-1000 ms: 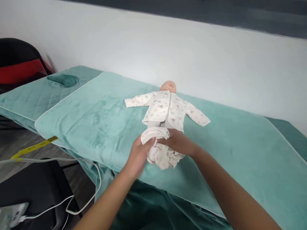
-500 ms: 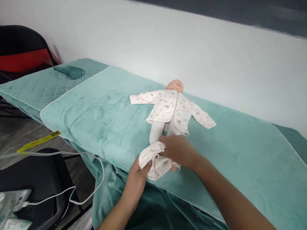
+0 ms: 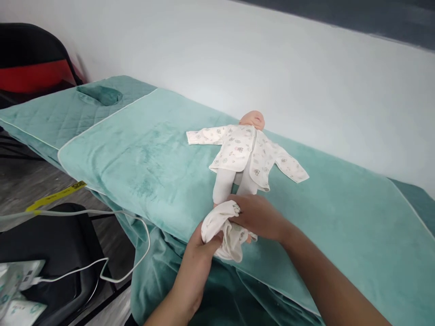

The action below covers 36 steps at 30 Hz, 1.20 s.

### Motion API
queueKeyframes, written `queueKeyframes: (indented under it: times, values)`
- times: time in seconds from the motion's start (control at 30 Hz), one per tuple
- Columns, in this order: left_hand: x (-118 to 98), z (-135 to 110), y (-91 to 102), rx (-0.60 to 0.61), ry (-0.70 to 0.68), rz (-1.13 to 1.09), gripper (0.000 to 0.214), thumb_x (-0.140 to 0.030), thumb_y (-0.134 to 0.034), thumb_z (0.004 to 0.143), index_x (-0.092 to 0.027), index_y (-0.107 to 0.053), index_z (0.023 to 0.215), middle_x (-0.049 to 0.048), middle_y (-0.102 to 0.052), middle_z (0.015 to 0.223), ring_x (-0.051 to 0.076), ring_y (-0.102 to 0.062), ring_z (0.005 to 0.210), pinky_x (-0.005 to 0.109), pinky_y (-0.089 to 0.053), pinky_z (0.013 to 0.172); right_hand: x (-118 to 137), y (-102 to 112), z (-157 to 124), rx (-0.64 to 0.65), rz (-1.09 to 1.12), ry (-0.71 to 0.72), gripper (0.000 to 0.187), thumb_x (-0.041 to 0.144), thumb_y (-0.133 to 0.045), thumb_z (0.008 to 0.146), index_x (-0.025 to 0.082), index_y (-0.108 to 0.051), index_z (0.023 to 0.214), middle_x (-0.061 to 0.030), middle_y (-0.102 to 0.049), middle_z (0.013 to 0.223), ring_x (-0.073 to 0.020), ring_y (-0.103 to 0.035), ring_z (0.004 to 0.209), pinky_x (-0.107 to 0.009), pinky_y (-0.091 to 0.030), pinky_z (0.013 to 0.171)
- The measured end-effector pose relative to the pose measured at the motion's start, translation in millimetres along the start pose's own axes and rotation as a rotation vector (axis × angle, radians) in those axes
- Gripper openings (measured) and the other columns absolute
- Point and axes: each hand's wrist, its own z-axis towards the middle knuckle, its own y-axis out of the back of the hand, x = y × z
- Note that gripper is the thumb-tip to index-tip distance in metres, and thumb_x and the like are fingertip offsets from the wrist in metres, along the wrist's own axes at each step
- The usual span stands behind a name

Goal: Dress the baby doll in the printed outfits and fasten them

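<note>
White garment (image 3: pixel 222 228), bunched, sits at near edge of teal towel (image 3: pixel 136 154) on bed (image 3: pixel 41 122). Head view: L hand (image 3: pixel 200 258) grip closed on the bunch from below, R hand (image 3: pixel 260 217) closed on its top, both keeping the fabric gathered. Doll (image 3: pixel 243 154) lies on its back, legs toward the hands, feet touching the bunch.

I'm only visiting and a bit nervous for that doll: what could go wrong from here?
1. The left hand and right hand both grip the bunched white garment at the end of the doll's legs, near the towel's front edge; a hard tug might drag the doll toward it.
2. Crumpled like this, the garment may snag.
3. The white cable loops beside the table and could catch a leg.
</note>
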Motion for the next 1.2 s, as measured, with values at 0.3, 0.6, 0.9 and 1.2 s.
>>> queueKeyframes:
  times: [0.3,0.6,0.9,1.2]
  values:
    - [2.4,2.2,4.2,-0.027,-0.016,0.019,0.054,-0.023,-0.071,0.074,-0.017,-0.064,0.128,0.0097,-0.071,0.123,0.030,-0.062,0.119,0.040,-0.045,0.103,-0.1,-2.8,1.6,0.028,-0.013,0.008,0.017,0.036,-0.052,0.092,0.022,-0.062,0.092,-0.0039,-0.072,0.083,-0.0201,-0.063,0.075,-0.029,-0.033,0.061]
    - [33.8,-5.8,28.1,-0.212,-0.075,0.233,0.045,-0.029,-0.072,0.073,-0.019,-0.068,0.116,0.0103,-0.067,0.127,0.031,-0.062,0.117,0.039,-0.049,0.097,-1.4,-5.4,-0.1,0.039,0.047,0.082,0.020,0.042,-0.059,0.089,0.024,-0.065,0.093,-0.0026,-0.073,0.091,-0.0200,-0.064,0.079,-0.029,-0.033,0.061]
    - [6.2,6.0,29.4,-0.128,-0.155,0.381,0.041,-0.023,-0.068,0.074,-0.023,-0.068,0.116,0.0069,-0.067,0.126,0.030,-0.059,0.117,0.038,-0.046,0.096,4.3,-14.4,3.9,0.009,-0.030,0.079,0.021,0.039,-0.051,0.094,0.022,-0.061,0.089,-0.0012,-0.072,0.082,-0.0175,-0.062,0.075,-0.028,-0.027,0.059]
    - [4.5,29.1,33.9,-0.004,-0.167,0.423,0.011,-0.026,-0.065,0.073,-0.019,-0.063,0.081,0.0000,-0.066,0.079,0.020,-0.057,0.078,0.028,-0.044,0.072,-6.8,-16.3,-3.2,-0.035,0.253,0.114,0.022,0.043,-0.055,0.093,0.023,-0.061,0.087,0.0014,-0.071,0.079,-0.0169,-0.061,0.072,-0.027,-0.031,0.060]
